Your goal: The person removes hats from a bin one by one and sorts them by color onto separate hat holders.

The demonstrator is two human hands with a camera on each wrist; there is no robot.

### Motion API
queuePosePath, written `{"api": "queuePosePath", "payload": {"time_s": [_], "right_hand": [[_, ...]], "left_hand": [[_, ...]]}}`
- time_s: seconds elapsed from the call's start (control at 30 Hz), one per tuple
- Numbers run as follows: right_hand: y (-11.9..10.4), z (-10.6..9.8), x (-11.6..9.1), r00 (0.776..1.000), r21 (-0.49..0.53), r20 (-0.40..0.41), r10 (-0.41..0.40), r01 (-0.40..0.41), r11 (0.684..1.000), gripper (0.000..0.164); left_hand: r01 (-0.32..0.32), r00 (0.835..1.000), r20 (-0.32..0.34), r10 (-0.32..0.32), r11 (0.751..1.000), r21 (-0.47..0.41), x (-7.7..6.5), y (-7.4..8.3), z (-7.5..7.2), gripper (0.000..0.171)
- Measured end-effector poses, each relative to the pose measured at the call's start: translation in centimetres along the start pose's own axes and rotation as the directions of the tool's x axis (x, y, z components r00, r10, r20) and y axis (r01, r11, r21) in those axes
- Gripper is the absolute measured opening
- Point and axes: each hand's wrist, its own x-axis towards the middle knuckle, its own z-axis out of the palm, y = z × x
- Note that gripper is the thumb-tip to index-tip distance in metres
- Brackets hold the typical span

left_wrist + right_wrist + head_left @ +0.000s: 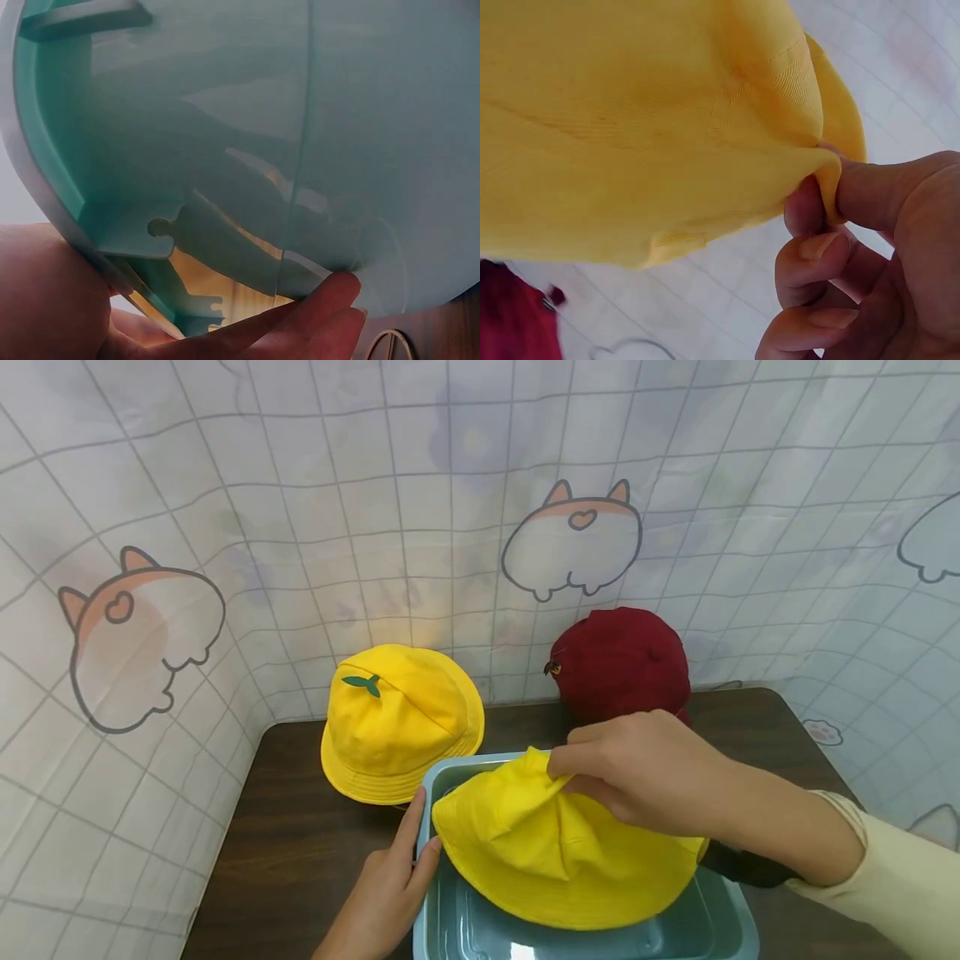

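Observation:
A yellow bucket hat [555,852] hangs crown-up over the light blue plastic bin [438,910]. My right hand [645,768] pinches the cloth at its crown. The right wrist view shows a fold of the hat [652,135] between the thumb and index finger of the right hand [862,247], with the other fingers curled below. My left hand [390,877] grips the bin's left rim, thumb on the inner side. In the left wrist view, fingers [322,315] lie against the outside of the bin [202,135].
Behind the bin's left corner sits another yellow hat [405,718] with a green leaf sprout. A dark red hat [622,664] stands at the back right, partly behind my right hand. The dark wooden table [255,835] meets a white gridded curtain [420,568] with printed animals.

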Motion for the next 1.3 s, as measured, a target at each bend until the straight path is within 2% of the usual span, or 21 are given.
{"api": "queuePosePath", "payload": {"time_s": [0.2, 0.3, 0.4, 0.5, 0.67, 0.8, 1.03, 1.3], "right_hand": [[0.1, -3.2, 1.3, 0.999, -0.008, -0.031, 0.025, -0.025, 1.000, 0.022], [0.2, -4.7, 2.2, 0.997, 0.002, -0.076, 0.007, -0.006, 1.000, 0.022], [0.5, -6.0, 3.4, 0.990, -0.002, -0.139, -0.026, 0.026, 1.000, 0.019], [0.7, -6.9, 4.8, 0.983, -0.021, -0.181, -0.040, 0.037, 0.999, 0.014], [1.0, -8.0, 7.9, 0.970, -0.064, -0.229, -0.079, 0.066, 0.996, 0.005], [1.1, -8.8, 10.6, 0.955, -0.089, -0.279, -0.103, 0.081, 0.993, 0.009], [0.9, -9.2, 15.0, 0.945, -0.067, -0.323, -0.055, 0.035, 0.997, 0.018], [1.2, -7.2, 19.2, 0.945, -0.055, -0.324, -0.048, 0.032, 0.998, 0.019]], "left_hand": [[-0.022, 1.000, 0.003, 0.022, 1.000, -0.003, 0.1, 0.0, 0.1, 0.064], [-0.039, 0.999, -0.002, 0.039, 0.999, -0.016, 0.1, -0.1, 0.1, 0.058], [-0.049, 0.999, -0.003, 0.049, 0.999, -0.001, 0.1, -0.1, 0.0, 0.060], [-0.048, 0.999, 0.002, 0.048, 0.999, 0.026, 0.1, -0.1, 0.0, 0.067], [-0.023, 0.999, 0.028, 0.022, 1.000, 0.014, 0.2, 0.0, 0.0, 0.069], [-0.017, 0.999, 0.041, 0.017, 1.000, -0.011, 0.2, -0.1, 0.0, 0.069], [-0.055, 0.998, 0.021, 0.056, 0.998, -0.034, -0.1, -0.4, -0.1, 0.069], [-0.080, 0.997, 0.017, 0.081, 0.995, -0.053, -0.2, -0.7, 0.0, 0.070]]}}
